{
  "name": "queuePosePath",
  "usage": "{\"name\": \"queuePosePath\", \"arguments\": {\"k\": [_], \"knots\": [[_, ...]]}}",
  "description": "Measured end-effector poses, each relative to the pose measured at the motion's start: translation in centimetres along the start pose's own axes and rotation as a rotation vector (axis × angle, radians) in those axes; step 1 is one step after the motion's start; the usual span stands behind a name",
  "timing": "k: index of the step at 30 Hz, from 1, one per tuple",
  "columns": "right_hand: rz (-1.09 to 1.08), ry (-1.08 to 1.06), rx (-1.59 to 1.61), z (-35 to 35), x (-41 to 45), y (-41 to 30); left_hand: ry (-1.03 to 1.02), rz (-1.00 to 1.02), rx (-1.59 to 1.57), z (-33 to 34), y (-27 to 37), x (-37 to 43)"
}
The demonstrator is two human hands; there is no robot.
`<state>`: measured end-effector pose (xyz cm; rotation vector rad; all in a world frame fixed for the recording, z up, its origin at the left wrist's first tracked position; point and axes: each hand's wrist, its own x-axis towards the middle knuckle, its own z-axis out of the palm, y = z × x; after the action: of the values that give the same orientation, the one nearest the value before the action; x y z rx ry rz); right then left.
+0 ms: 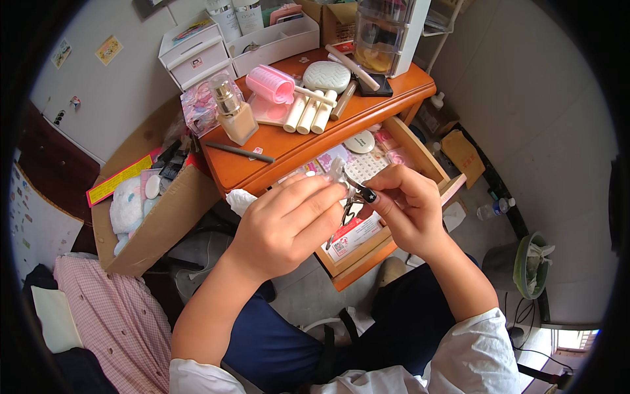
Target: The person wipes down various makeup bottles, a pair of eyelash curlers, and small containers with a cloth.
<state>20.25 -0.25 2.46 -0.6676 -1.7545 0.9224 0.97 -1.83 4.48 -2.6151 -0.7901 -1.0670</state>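
Both hands are together above an open wooden drawer [393, 235]. My right hand [403, 207] pinches a dark metal eyelash curler [348, 209], whose looped handles hang below the fingers. A black piece with a white star shows by its thumb. My left hand [295, 216] holds a crumpled white tissue [337, 170] against the curler's upper end; another part of white tissue [240, 201] sticks out at its left side. The fingers partly hide the curler. In the drawer lie a white oval case [360, 142] and several small packets.
On the orange wooden table [216, 170] stand a foundation bottle [236, 115], a pink hair roller [269, 84], cream tubes [309, 114] and a dark pencil [239, 151]. A cardboard box [152, 229] is at the left. A waste bin [521, 266] stands at the right.
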Motion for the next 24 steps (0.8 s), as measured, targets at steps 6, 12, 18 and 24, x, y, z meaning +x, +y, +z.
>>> {"name": "queuePosePath", "arguments": {"k": [6, 12, 18, 24], "knots": [[0.035, -0.012, 0.047, -0.2, 0.2, -0.2, 0.030, -0.043, -0.030, 0.0, -0.7, -0.3], [0.208, 0.032, 0.268, -0.9, 0.4, -0.7, 0.242, -0.850, -1.107, 0.8, -1.2, -1.9], [0.266, 0.026, 0.330, -0.8, 0.6, -0.3, 0.300, -1.103, -1.432, 0.8, -0.7, -1.2], [0.246, 0.035, 0.535, -0.1, 1.0, 1.0, 0.272, -1.229, -1.439, 1.9, -0.4, -1.1]]}}
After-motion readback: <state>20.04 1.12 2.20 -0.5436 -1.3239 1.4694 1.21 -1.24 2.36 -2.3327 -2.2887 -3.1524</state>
